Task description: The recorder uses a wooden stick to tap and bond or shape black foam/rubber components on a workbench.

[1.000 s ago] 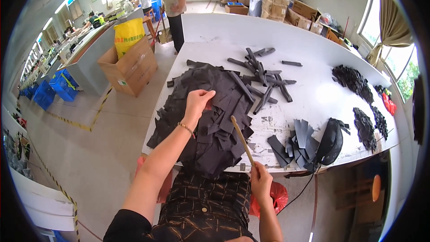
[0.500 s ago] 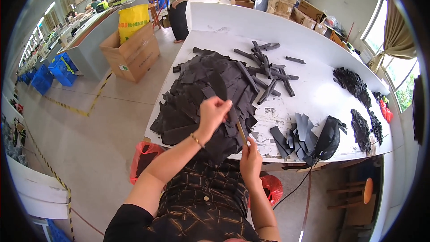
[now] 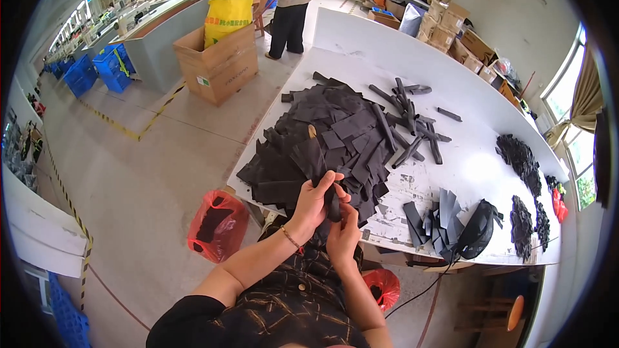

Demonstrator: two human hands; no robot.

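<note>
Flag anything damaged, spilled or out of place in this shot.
The white tabletop looks worn: dark, patchy marks break up its otherwise plain surface near the front, between the large black pile and the smaller strip heap.

To the left, a yellow sack (image 3: pixel 227 20) with printing on it pokes up from an open brown cardboard box (image 3: pixel 222 71) on the pale floor; just behind, a person (image 3: pixel 288 3) in a patterned tan top and dark trousers stands; farther left, blue crates (image 3: pixel 113 67) sit beside a long grey workbench (image 3: pixel 157 38); yellow-and-black striped tape (image 3: pixel 131 133) marks the floor; at upper right, brown cartons (image 3: pixel 453 19) are stacked; at far right, a tied-back tan curtain (image 3: pixel 585 93) hangs beside a bright window (image 3: pixel 582 158); at lower right stands a wooden stool (image 3: pixel 514 313).
</note>
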